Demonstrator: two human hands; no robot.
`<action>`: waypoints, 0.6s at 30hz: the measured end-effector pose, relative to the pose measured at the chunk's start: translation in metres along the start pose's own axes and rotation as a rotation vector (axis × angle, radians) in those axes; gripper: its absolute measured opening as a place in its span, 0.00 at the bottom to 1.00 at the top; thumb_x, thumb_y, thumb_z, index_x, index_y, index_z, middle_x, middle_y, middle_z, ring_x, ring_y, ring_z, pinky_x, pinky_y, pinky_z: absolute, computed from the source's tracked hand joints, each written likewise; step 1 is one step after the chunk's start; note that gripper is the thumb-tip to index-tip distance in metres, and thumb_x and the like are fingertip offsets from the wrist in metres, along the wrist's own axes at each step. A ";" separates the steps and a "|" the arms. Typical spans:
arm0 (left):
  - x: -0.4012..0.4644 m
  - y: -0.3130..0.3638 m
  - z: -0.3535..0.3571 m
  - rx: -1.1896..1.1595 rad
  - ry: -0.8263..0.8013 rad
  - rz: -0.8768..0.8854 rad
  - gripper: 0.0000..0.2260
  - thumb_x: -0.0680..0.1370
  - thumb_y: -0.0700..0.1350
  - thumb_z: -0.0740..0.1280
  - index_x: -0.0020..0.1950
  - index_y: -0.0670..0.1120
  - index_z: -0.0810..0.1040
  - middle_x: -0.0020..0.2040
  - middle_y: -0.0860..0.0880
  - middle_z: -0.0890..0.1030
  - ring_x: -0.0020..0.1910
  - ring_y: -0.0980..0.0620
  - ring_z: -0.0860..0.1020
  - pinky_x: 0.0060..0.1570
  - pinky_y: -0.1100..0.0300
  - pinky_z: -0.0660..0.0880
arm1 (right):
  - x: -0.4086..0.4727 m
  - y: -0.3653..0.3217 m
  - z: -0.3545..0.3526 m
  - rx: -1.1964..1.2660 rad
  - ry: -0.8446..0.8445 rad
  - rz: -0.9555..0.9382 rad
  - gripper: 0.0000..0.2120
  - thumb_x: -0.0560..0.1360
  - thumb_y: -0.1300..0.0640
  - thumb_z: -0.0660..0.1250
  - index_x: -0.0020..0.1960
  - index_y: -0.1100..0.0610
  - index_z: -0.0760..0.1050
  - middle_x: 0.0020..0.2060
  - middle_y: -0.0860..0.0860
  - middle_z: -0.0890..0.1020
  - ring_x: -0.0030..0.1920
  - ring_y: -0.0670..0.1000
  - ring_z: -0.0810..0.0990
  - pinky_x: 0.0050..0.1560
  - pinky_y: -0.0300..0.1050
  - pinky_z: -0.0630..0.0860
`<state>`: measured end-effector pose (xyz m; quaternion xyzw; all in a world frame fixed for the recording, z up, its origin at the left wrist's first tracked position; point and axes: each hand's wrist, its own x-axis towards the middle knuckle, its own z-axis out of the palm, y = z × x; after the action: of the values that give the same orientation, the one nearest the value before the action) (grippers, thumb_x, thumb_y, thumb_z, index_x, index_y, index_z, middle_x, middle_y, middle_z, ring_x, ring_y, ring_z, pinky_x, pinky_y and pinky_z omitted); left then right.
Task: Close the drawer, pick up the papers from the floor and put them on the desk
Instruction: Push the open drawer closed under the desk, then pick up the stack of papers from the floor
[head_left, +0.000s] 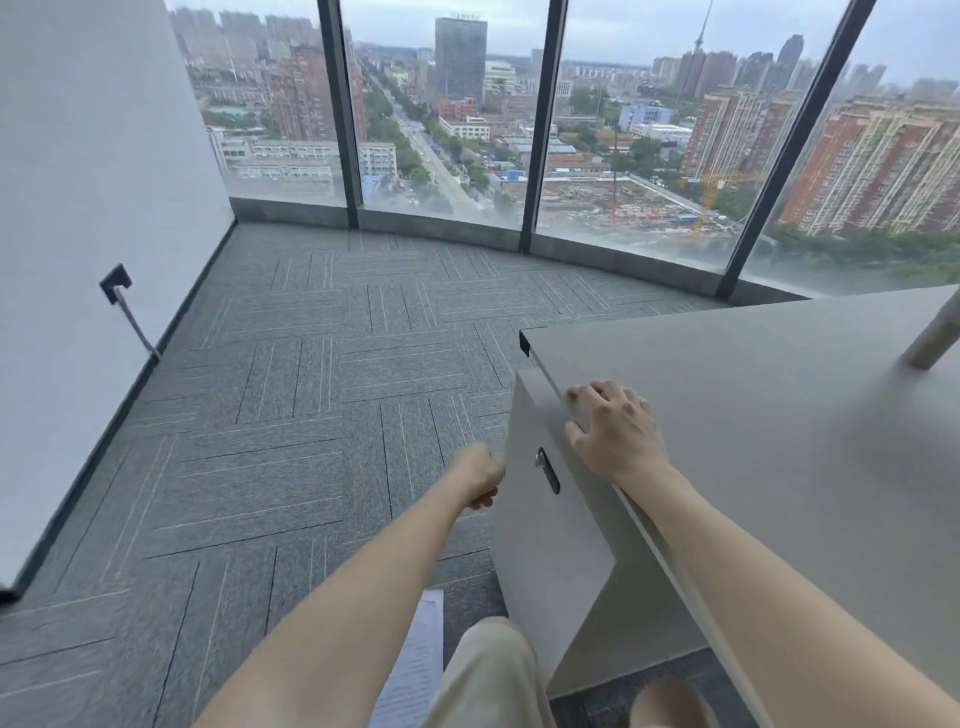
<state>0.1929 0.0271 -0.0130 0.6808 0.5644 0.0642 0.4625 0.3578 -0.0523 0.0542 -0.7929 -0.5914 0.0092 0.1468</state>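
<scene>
A grey drawer unit (550, 530) with a small black lock (547, 470) on its front stands under the left end of the grey desk (753, 415). Its front face sticks out a little past the desk edge. My left hand (480, 478) is at the left edge of that front, fingers curled into a loose fist against it. My right hand (615, 428) lies flat with fingers spread on the desk's edge above the lock. Printed white papers (415, 660) lie on the carpet by my knee, partly hidden by my left forearm and leg.
Grey carpet tiles (311, 389) run to a curved wall of tall windows (447, 130). A white wall (93, 208) with a socket and cable (117, 283) is on the left. A metal post (935, 338) rises from the desk at the right.
</scene>
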 end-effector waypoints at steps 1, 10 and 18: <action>-0.010 -0.004 -0.006 0.037 0.002 0.001 0.10 0.78 0.40 0.55 0.40 0.40 0.72 0.34 0.43 0.77 0.27 0.48 0.76 0.31 0.57 0.75 | -0.001 -0.001 -0.001 -0.017 -0.007 -0.005 0.18 0.75 0.49 0.63 0.64 0.49 0.74 0.63 0.53 0.76 0.65 0.59 0.72 0.72 0.53 0.62; -0.099 -0.041 -0.061 0.167 0.088 -0.048 0.12 0.77 0.39 0.56 0.56 0.36 0.74 0.45 0.39 0.81 0.35 0.44 0.80 0.37 0.53 0.79 | -0.037 -0.055 -0.007 -0.091 -0.075 -0.061 0.17 0.76 0.55 0.61 0.62 0.59 0.77 0.61 0.59 0.77 0.61 0.63 0.77 0.62 0.52 0.70; -0.152 -0.072 -0.093 0.129 0.232 -0.122 0.17 0.76 0.41 0.57 0.62 0.35 0.72 0.51 0.36 0.83 0.45 0.40 0.84 0.40 0.52 0.80 | -0.073 -0.122 -0.002 -0.028 -0.221 -0.256 0.20 0.79 0.52 0.62 0.68 0.57 0.74 0.66 0.58 0.76 0.62 0.60 0.78 0.60 0.54 0.75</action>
<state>0.0315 -0.0518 0.0550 0.6616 0.6573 0.0780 0.3525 0.2219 -0.0903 0.0746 -0.7070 -0.7003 0.0695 0.0695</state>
